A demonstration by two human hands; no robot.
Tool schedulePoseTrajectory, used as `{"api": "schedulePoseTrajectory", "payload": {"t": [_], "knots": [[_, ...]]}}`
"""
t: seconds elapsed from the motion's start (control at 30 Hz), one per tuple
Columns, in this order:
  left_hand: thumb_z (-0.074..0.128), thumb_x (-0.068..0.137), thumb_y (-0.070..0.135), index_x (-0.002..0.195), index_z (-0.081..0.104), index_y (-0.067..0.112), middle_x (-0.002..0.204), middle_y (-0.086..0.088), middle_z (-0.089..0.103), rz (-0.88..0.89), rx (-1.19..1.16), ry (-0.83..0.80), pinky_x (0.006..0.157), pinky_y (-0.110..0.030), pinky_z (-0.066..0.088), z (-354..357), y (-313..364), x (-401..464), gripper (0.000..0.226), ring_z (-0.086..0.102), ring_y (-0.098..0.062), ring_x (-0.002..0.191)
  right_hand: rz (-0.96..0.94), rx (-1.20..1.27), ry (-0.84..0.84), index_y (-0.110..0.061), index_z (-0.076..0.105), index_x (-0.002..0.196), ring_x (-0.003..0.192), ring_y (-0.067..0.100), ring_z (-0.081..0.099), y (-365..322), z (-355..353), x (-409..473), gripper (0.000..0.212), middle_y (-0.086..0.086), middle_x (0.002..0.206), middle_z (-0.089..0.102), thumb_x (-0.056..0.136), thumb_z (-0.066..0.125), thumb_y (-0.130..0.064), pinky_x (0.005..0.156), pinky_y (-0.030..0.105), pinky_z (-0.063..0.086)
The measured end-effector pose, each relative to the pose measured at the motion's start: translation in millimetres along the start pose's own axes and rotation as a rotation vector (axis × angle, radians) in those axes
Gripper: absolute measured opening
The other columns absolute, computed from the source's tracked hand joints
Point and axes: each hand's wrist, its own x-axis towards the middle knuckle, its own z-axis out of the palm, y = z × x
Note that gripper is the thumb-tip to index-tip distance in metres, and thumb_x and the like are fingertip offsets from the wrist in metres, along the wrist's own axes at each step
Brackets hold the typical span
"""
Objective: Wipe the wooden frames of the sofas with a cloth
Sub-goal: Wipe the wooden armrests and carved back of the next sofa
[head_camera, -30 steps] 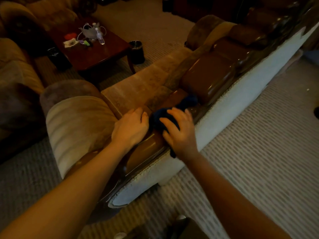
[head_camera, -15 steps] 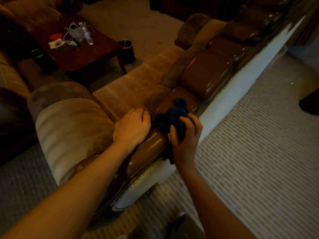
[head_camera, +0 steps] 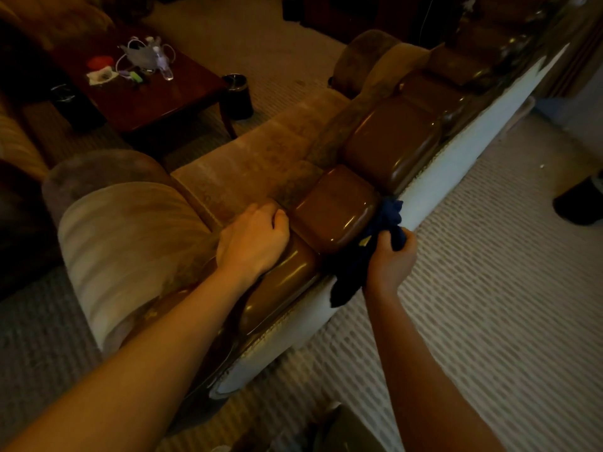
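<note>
I stand behind a brown sofa whose glossy wooden top frame (head_camera: 336,210) runs in rounded blocks from lower left to upper right. My right hand (head_camera: 390,259) grips a dark blue cloth (head_camera: 362,256), bunched against the back edge of the frame block, where the wood meets the white back panel (head_camera: 456,164). Part of the cloth hangs down below my hand. My left hand (head_camera: 253,243) rests on the frame beside the seat cushion, its fingers curled at the block's left edge.
A padded armrest (head_camera: 120,243) bulges at the left. A dark red coffee table (head_camera: 146,93) with small clutter stands beyond the seat, a black bin (head_camera: 238,96) beside it. Pale carpet (head_camera: 505,272) lies behind the sofa; a dark shoe (head_camera: 577,203) sits at the right edge.
My right hand has carried the cloth off the top of the wooden block, rightward and down to its back edge. My left hand has stayed on the frame.
</note>
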Motion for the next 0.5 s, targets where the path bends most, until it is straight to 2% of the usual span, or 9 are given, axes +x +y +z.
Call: {"api": "schedulePoseTrajectory", "payload": {"t": [0.07, 0.13, 0.17, 0.2, 0.27, 0.33, 0.4, 0.43, 0.5], "knots": [[0.027, 0.099, 0.039, 0.1, 0.055, 0.024, 0.093, 0.004, 0.045, -0.011, 0.002, -0.002, 0.072, -0.033, 0.03, -0.3, 0.8, 1.0, 0.033, 0.047, -0.017, 0.09, -0.021, 0.001, 0.061, -0.013, 0.058, 0.091, 0.09, 0.025, 0.058, -21.1, 6.0, 7.1, 0.014, 0.005, 0.09, 0.06, 0.078, 0.056, -0.017, 0.087, 0.046, 0.048], [0.027, 0.099, 0.039, 0.1, 0.055, 0.024, 0.092, 0.004, 0.045, -0.02, 0.006, -0.01, 0.07, -0.033, 0.029, -0.5, 1.8, 1.0, 0.032, 0.044, -0.015, 0.085, -0.119, 0.008, 0.053, -0.008, 0.061, 0.096, 0.091, 0.023, 0.056, -42.7, 16.9, 6.9, 0.019, 0.009, 0.097, 0.057, 0.079, 0.058, -0.015, 0.083, 0.027, 0.048], [0.027, 0.1, 0.039, 0.1, 0.055, 0.024, 0.092, 0.004, 0.044, -0.02, 0.009, -0.013, 0.07, -0.032, 0.029, -0.7, 2.4, 0.7, 0.032, 0.042, -0.014, 0.083, -0.166, -0.003, 0.022, -0.007, 0.061, 0.099, 0.089, 0.018, 0.054, -51.8, 22.0, 5.3, 0.019, 0.009, 0.102, 0.054, 0.081, 0.06, -0.012, 0.077, 0.014, 0.045], [0.027, 0.1, 0.039, 0.1, 0.055, 0.024, 0.092, 0.004, 0.044, -0.016, 0.011, -0.016, 0.069, -0.032, 0.029, -0.9, 2.6, 0.1, 0.032, 0.041, -0.014, 0.082, -0.21, -0.02, -0.007, -0.007, 0.061, 0.1, 0.086, 0.014, 0.052, -55.7, 27.0, 4.3, 0.018, 0.007, 0.106, 0.049, 0.083, 0.061, -0.009, 0.072, 0.007, 0.04], [0.027, 0.1, 0.039, 0.098, 0.054, 0.024, 0.092, 0.004, 0.044, -0.005, 0.013, -0.018, 0.069, -0.032, 0.029, -1.6, 3.1, -1.9, 0.031, 0.041, -0.013, 0.082, -0.269, -0.047, -0.041, -0.007, 0.061, 0.101, 0.085, 0.015, 0.05, -58.6, 31.3, 2.3, 0.017, 0.004, 0.109, 0.04, 0.084, 0.062, -0.008, 0.071, 0.004, 0.035], [0.027, 0.1, 0.038, 0.093, 0.05, 0.025, 0.092, 0.003, 0.043, 0.01, 0.02, -0.022, 0.069, -0.032, 0.029, -3.0, 3.6, -4.5, 0.026, 0.041, -0.014, 0.082, -0.261, -0.055, -0.044, -0.007, 0.059, 0.104, 0.087, 0.016, 0.049, -57.8, 29.3, 3.4, 0.02, 0.005, 0.111, 0.041, 0.084, 0.063, -0.007, 0.071, 0.001, 0.035], [0.028, 0.1, 0.037, 0.095, 0.049, 0.026, 0.093, 0.004, 0.042, 0.022, 0.02, -0.024, 0.069, -0.032, 0.029, -3.7, 3.8, -6.1, 0.025, 0.041, -0.013, 0.083, -0.158, -0.022, -0.043, -0.007, 0.057, 0.103, 0.086, 0.018, 0.053, -54.8, 22.9, 10.2, 0.021, 0.009, 0.11, 0.049, 0.083, 0.061, -0.006, 0.07, 0.004, 0.041], [0.028, 0.1, 0.037, 0.097, 0.05, 0.025, 0.093, 0.004, 0.042, 0.024, 0.021, -0.021, 0.069, -0.032, 0.029, -3.6, 3.5, -6.1, 0.026, 0.041, -0.013, 0.083, -0.065, 0.03, -0.051, -0.008, 0.055, 0.1, 0.087, 0.022, 0.056, -51.4, 18.8, 16.2, 0.018, 0.012, 0.105, 0.054, 0.082, 0.06, -0.005, 0.071, 0.011, 0.046], [0.028, 0.1, 0.037, 0.097, 0.052, 0.023, 0.092, 0.003, 0.044, 0.029, 0.021, -0.01, 0.068, -0.032, 0.03, -2.4, 2.2, -4.6, 0.028, 0.043, -0.015, 0.084, 0.167, 0.16, -0.117, -0.01, 0.053, 0.094, 0.09, 0.034, 0.062, -44.0, 10.7, 28.5, 0.012, 0.014, 0.096, 0.059, 0.084, 0.056, -0.006, 0.078, 0.039, 0.056]]}}
